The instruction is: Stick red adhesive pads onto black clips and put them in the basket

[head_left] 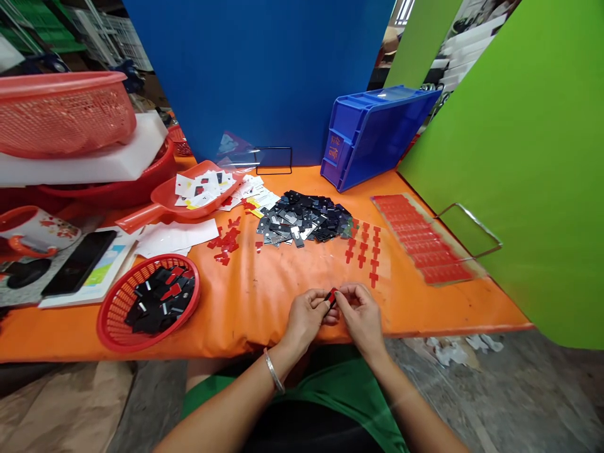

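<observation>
At the table's front edge, my left hand pinches a small black piece with a red part on it. My right hand grips the same piece from the other side, thumb and fingers on its red face. Behind my hands lies a heap of flat black pieces. Red T-shaped pieces sit in rows on a clear sheet to the heap's right. Loose red pieces are scattered to its left. A red basket at the left holds black pieces, some with red parts.
An orange scoop holds white cards at the back left. A phone, a mug and stacked red baskets stand left. A blue bin leans at the back; a red sheet lies right, beside a green panel.
</observation>
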